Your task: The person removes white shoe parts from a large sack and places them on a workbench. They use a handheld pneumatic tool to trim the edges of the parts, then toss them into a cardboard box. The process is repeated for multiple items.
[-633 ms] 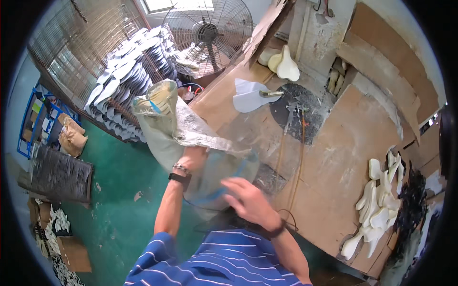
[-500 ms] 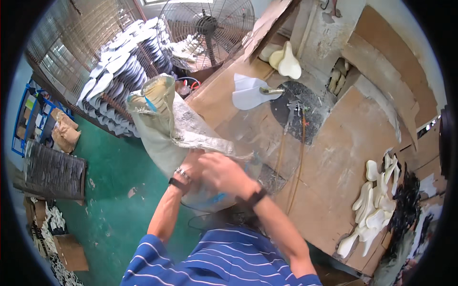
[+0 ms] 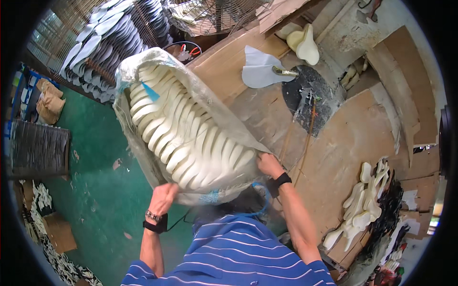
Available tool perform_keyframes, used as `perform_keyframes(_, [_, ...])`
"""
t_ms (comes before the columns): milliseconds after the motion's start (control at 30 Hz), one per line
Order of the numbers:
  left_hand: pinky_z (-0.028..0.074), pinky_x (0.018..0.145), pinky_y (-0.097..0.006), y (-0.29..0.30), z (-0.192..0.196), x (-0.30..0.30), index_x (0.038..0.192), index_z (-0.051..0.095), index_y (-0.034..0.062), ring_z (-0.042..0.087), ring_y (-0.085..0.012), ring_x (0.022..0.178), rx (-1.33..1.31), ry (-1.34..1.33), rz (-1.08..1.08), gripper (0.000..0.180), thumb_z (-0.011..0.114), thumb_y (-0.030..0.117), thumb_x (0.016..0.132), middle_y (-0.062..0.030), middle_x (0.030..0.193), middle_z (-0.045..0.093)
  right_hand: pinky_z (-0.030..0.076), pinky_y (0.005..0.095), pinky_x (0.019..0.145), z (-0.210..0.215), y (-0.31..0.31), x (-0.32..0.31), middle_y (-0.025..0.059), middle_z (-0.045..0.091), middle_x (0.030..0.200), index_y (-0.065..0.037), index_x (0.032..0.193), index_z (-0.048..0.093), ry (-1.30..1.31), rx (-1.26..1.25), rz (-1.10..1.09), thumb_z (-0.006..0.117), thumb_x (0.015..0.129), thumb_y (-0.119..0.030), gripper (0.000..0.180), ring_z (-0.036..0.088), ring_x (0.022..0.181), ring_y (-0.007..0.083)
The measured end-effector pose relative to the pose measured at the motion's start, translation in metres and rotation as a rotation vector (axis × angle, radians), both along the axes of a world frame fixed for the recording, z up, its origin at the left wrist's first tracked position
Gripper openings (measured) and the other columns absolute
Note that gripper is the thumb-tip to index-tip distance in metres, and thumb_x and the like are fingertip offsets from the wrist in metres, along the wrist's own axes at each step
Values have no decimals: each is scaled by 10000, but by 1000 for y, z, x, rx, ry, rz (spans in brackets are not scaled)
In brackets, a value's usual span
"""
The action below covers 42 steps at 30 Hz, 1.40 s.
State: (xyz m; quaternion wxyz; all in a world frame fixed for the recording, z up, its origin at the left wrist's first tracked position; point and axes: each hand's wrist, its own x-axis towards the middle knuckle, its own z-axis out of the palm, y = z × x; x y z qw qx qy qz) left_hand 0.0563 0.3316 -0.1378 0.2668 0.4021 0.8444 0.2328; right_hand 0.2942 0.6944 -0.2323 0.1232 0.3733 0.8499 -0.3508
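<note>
In front of me a large white woven sack (image 3: 210, 102) gapes wide, its mouth facing up. Rows of cream foam saddle pads (image 3: 191, 138), tightly stacked, fill it. My left hand (image 3: 163, 196) is closed on the sack's near left rim, fingers curled over the edge. At the near right corner my right hand (image 3: 270, 165) grips the rim too. Inside the sack, a blue strip (image 3: 150, 91) lies on the pads near the far end.
Right of the sack, a cardboard-covered bench (image 3: 343, 138) carries a dark round plate (image 3: 310, 100), a white saddle-shaped sheet (image 3: 260, 66) and loose cream pads (image 3: 358, 209). A caged fan (image 3: 214, 16) and stacks of grey-white covers (image 3: 107, 43) stand beyond. The floor (image 3: 105, 190) is green.
My hands were together at the sack's gathered near end; now they are apart, holding its rim on both sides. The mouth has spread open, showing the stacked pads. My view has shifted slightly.
</note>
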Motion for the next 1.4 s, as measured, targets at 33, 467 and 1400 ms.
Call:
perform_keyframes(33, [486, 688, -470, 0, 1, -3, 871, 652, -25, 647, -407, 753, 56, -86, 122, 354, 546, 281, 1015, -230, 789, 652, 524, 524, 918, 9, -7, -7, 303, 683, 1166, 12, 1194, 680, -44, 80, -4, 597, 940, -224, 357, 640, 1091, 491])
perform_keyframes(467, [424, 1079, -494, 131, 24, -23, 1236, 645, 12, 542, -407, 1265, 121, 514, -233, 437, 756, 150, 836, -219, 1304, 620, 515, 531, 930, 22, -31, -32, 316, 676, 1163, 14, 1241, 636, 149, -68, -72, 638, 933, -274, 422, 639, 1112, 463])
perform_keyframes(1400, [551, 707, -451, 93, -10, -52, 1258, 648, -3, 659, -375, 860, -66, 1105, -63, 924, 496, 835, 899, -221, 964, 640, 526, 440, 954, -40, -71, -69, 276, 719, 1125, 55, 1095, 734, 656, -383, -668, 861, 669, -395, 632, 683, 1101, 368])
